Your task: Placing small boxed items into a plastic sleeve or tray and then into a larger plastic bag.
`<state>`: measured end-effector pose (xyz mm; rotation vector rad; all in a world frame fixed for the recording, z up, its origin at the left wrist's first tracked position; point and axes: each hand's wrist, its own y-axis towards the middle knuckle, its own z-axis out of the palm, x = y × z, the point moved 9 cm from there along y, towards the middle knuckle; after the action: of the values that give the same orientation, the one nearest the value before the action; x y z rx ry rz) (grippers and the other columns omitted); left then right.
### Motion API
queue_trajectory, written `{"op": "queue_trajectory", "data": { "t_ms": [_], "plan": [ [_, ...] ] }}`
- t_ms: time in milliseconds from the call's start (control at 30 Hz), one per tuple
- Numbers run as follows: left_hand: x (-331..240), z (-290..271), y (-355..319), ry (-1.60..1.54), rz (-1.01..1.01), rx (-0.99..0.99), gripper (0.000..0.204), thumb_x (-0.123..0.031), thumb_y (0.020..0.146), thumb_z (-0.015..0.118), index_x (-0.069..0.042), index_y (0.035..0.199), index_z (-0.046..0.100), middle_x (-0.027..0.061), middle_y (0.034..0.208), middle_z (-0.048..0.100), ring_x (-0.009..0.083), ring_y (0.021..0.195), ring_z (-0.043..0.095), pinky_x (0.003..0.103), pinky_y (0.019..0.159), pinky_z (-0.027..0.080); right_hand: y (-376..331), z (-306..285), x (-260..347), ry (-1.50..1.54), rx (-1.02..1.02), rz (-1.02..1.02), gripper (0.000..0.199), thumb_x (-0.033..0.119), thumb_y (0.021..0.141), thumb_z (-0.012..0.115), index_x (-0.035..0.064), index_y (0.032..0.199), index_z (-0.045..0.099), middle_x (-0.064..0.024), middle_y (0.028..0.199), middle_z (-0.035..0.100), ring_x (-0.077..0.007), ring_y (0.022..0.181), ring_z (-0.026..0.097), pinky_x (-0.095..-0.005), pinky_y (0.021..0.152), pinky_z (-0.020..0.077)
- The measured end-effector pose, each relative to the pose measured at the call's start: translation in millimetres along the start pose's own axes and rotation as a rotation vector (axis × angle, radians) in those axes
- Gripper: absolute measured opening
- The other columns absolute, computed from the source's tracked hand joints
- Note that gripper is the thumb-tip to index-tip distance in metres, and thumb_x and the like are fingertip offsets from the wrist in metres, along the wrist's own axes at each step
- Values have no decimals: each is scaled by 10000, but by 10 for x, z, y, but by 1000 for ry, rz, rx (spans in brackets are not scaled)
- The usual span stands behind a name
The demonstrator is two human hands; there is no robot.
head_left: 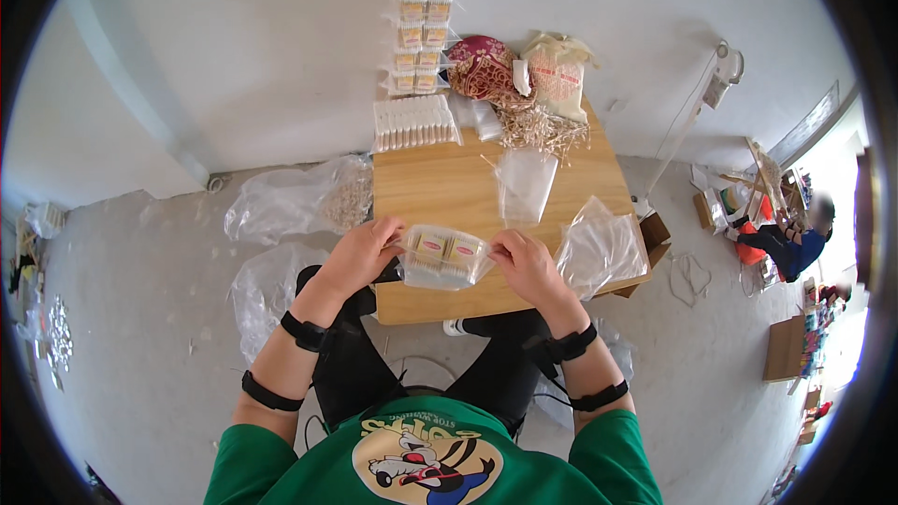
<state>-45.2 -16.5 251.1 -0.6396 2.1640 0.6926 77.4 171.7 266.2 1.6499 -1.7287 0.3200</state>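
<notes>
A clear plastic bag [440,279] is stretched between my two hands over the near edge of the wooden table. Inside it are two small packs with yellow labels, side by side, which look like cotton swab packs. My left hand [360,257] pinches the bag's left end between thumb and fingers. At the opposite end, my right hand [527,266] is closed on the plastic. Beyond the bag lies a flat clear pouch [527,189] on the table. To the right of my right hand is a pile of clear plastic bags [603,248].
Loose thin sticks [543,133] lie heaped before a cream sack [558,75] and red patterned cloth [486,70]. Stacked labelled packs [426,33] and a white bundle [414,122] stand at the back left. Filled plastic sacks [299,201] rest on the floor. Another person [795,243] sits far right.
</notes>
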Motion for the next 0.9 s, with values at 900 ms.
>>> {"op": "queue_trajectory", "data": {
  "t_ms": [900],
  "plan": [
    [269, 133, 1, 191, 222, 164, 122, -166, 769, 708, -49, 788, 681, 128, 763, 640, 327, 746, 624, 396, 645, 495, -177, 175, -379, -90, 118, -222, 146, 168, 830, 587, 42, 878, 641, -136, 864, 631, -322, 857, 604, -411, 763, 491]
  ]
}}
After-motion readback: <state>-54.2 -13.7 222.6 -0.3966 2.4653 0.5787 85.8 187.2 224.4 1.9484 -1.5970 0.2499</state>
